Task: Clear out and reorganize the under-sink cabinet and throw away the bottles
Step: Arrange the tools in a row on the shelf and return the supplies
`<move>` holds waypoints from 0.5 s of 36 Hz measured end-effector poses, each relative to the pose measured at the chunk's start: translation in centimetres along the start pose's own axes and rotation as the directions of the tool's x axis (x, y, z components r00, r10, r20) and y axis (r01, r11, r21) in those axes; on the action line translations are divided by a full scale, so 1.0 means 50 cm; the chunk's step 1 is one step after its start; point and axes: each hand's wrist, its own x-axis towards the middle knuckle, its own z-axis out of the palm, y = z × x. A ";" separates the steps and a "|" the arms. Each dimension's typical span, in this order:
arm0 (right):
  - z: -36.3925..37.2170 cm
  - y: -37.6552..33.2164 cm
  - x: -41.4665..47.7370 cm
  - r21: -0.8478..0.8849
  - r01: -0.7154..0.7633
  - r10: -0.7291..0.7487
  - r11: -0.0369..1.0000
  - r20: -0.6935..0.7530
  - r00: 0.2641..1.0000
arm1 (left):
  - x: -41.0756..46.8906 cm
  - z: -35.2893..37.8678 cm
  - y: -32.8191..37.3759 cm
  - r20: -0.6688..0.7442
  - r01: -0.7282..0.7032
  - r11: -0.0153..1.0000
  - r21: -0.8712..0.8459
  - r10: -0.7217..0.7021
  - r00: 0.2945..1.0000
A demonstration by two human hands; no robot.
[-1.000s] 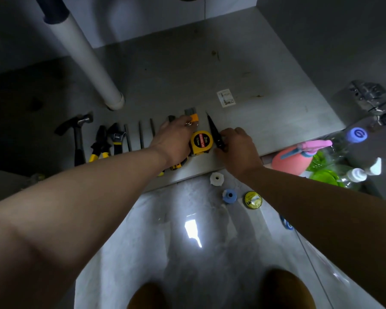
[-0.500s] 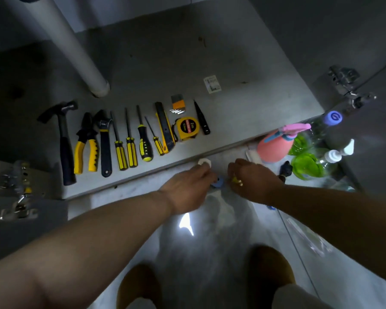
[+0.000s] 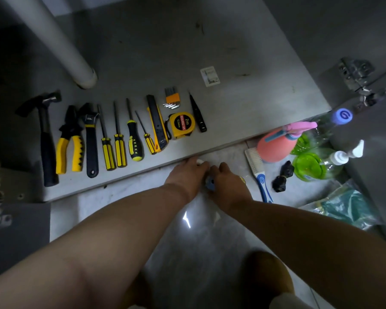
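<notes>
Looking down from the head camera, the under-sink cabinet floor [image 3: 243,47] carries a neat row of tools: hammer [image 3: 45,139], pliers [image 3: 70,143], adjustable wrench [image 3: 91,139], four screwdrivers [image 3: 133,139], utility knife [image 3: 157,128], tape measure [image 3: 183,126], hex keys [image 3: 172,99] and a black probe [image 3: 198,114], with the drain pipe [image 3: 54,39] behind them. On the tiled floor just below the cabinet edge, the left hand [image 3: 186,176] curls over a small white piece [image 3: 200,162] and the right hand [image 3: 230,185] bends beside a small blue roll [image 3: 210,183]; whether either grip is clamped on anything I cannot tell. The bottles stand on the floor to the right: a pink spray bottle [image 3: 276,146], a clear bottle [image 3: 341,115] with a blue cap, and a green bottle [image 3: 310,167] with a white pump. A blue-handled brush [image 3: 257,170] lies near them.
</notes>
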 end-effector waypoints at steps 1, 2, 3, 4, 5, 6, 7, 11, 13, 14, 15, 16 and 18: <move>0.003 -0.001 -0.001 -0.004 -0.016 0.017 1.000 0.007 1.000 | -0.001 0.003 0.001 0.012 0.002 1.000 0.025 -0.002 1.000; 0.005 -0.001 -0.002 -0.005 -0.028 0.028 1.000 0.021 0.999 | -0.004 0.006 0.002 0.030 0.006 0.999 0.042 -0.007 1.000; 0.006 0.000 -0.005 -0.005 -0.032 0.033 0.999 0.039 0.999 | -0.010 0.010 0.001 0.048 0.007 0.999 0.050 -0.010 0.999; 0.007 0.002 -0.008 -0.005 -0.028 0.029 1.000 0.054 0.998 | -0.018 0.015 -0.001 0.063 0.002 0.999 0.051 -0.005 0.998; 0.006 0.006 -0.012 -0.005 -0.014 0.014 1.000 0.064 0.998 | -0.028 0.021 -0.004 0.071 -0.009 0.999 0.047 0.006 0.997; 0.004 0.010 -0.017 -0.004 0.009 -0.009 1.000 0.071 0.997 | -0.039 0.025 -0.008 0.076 -0.023 0.999 0.045 0.020 0.997; -0.002 0.015 -0.022 -0.001 0.039 -0.039 0.999 0.071 0.997 | -0.050 0.028 -0.012 0.080 -0.041 0.998 0.049 0.037 0.996; -0.056 0.030 -0.043 0.023 0.167 -0.166 0.986 -0.027 0.986 | -0.094 0.005 -0.018 0.018 -0.177 0.984 0.001 0.177 0.984; -0.099 0.030 -0.048 0.103 0.214 -0.200 0.971 -0.128 0.971 | -0.110 -0.029 -0.015 -0.071 -0.251 0.968 0.000 0.251 0.965; -0.121 0.028 -0.049 0.145 0.234 -0.205 0.961 -0.191 0.960 | -0.116 -0.050 -0.012 -0.127 -0.284 0.959 -0.002 0.281 0.951; -0.143 0.024 -0.047 0.175 0.250 -0.201 0.952 -0.254 0.946 | -0.120 -0.073 -0.007 -0.187 -0.313 0.950 -0.015 0.305 0.934; -0.163 0.018 -0.045 0.197 0.260 -0.191 0.945 -0.310 0.931 | -0.121 -0.097 -0.005 -0.244 -0.338 0.941 -0.033 0.320 0.915; -0.200 0.002 -0.032 0.233 0.268 -0.158 0.935 -0.403 0.901 | -0.114 -0.147 -0.002 -0.353 -0.367 0.929 -0.055 0.326 0.877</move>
